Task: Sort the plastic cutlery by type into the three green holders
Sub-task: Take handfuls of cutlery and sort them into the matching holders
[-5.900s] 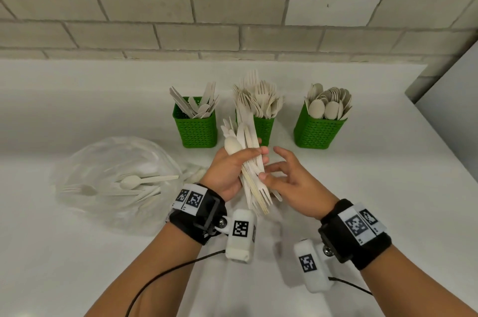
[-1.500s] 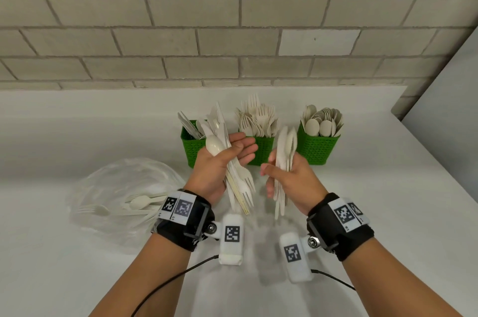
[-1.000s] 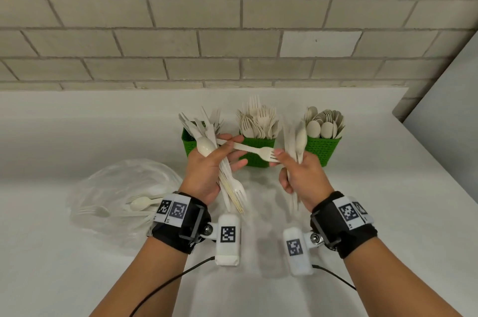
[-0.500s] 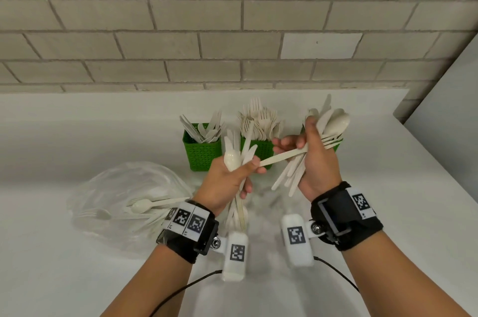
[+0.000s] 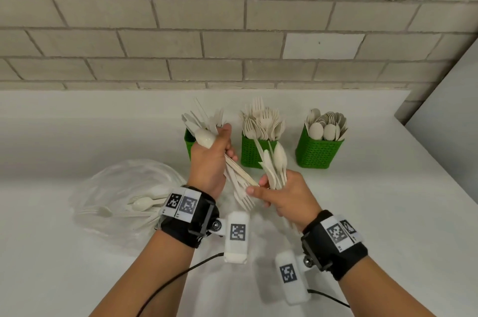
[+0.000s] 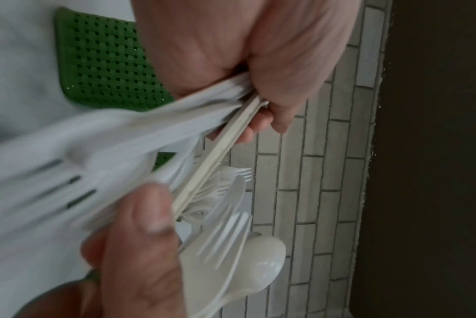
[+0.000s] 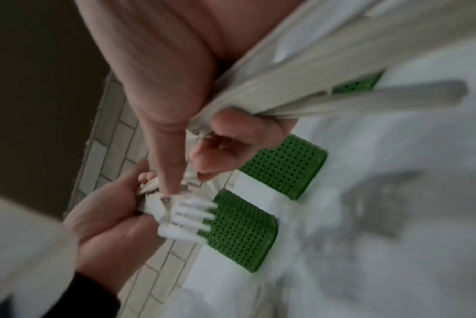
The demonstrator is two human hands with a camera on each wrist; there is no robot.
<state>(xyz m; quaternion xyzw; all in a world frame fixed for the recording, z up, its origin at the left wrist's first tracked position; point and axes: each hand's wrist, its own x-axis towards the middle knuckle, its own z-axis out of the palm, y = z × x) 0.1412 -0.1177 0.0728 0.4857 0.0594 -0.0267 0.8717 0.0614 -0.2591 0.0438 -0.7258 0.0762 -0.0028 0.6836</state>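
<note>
Both hands grip cutlery bundles above a white counter [image 5: 77, 278] against a brick wall [image 5: 155, 19].

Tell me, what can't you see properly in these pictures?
- Left green holder, head view: mostly hidden behind the left hand and its mixed bundle.
- Cutlery in the plastic bag, head view: too faint to count.
- Right hand's handful: overlapping in the head view, blurred in the right wrist view, so its types stay unclear.
</note>
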